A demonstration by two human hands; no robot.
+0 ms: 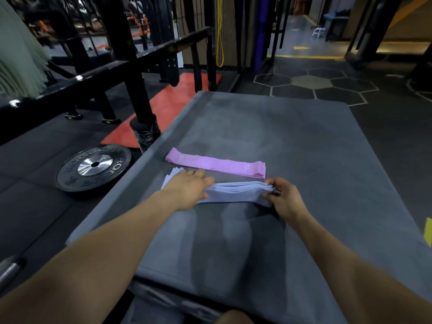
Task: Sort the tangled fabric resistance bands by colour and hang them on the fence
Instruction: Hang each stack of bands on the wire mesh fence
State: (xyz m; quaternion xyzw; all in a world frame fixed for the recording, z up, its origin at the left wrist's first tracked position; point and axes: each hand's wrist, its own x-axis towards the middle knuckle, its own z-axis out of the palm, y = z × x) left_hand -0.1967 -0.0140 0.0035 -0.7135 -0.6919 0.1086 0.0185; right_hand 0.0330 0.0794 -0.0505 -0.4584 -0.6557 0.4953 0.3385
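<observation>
Sorting is nearly complete: left hand [189,188] presses flat on the lilac stack [236,192]; right hand [284,197] pinches its end. The pink stack [217,165] lies beside. Next: carry to fence [131,59].

Left hand [187,188] hides the pale lilac bands' [236,195] left part; green bands [18,54] cut off at left edge.
</observation>
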